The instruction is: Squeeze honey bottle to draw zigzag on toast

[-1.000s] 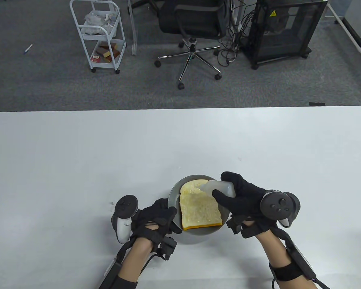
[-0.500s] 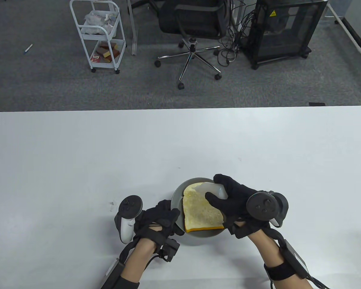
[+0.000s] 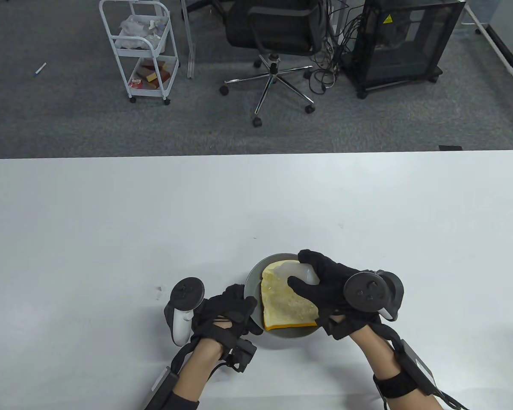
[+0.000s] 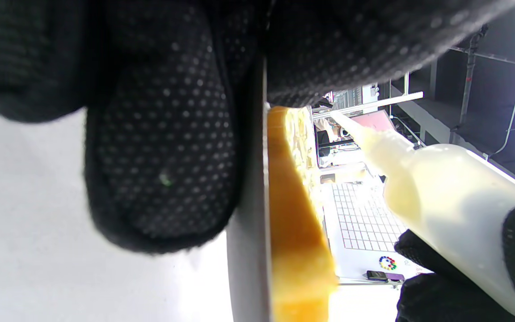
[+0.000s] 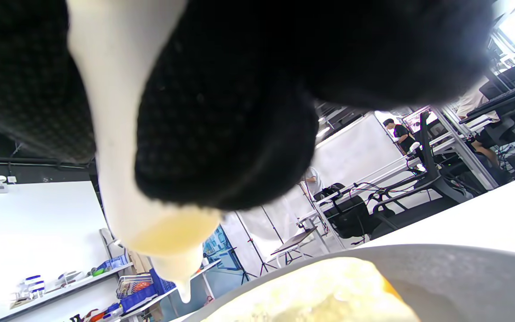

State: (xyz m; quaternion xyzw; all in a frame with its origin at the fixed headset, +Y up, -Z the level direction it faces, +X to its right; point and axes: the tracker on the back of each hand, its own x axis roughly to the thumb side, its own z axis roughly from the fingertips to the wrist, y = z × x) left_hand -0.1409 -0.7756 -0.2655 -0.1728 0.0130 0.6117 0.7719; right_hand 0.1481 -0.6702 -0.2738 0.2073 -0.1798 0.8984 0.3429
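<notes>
The left hand (image 3: 226,314) grips the near-left rim of the plate (image 3: 253,279) on the bench (image 3: 111,222). The toast (image 3: 284,305) lies on the plate. The right hand (image 3: 325,288) wraps the honey bottle (image 3: 300,271), nozzle tilted over the toast's far edge. The bottle looks soft-walled and light; squeeze at mid-body.

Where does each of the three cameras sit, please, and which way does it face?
Table view: above, looking down at both hands, left hand on the plate, right hand holding the bottle.
Left wrist view: low beside the plate's rim, sideways along the toast; gloved fingers.
Right wrist view: under the bottle, looking outward; gloved fingers.
All show toast and bottle.
</notes>
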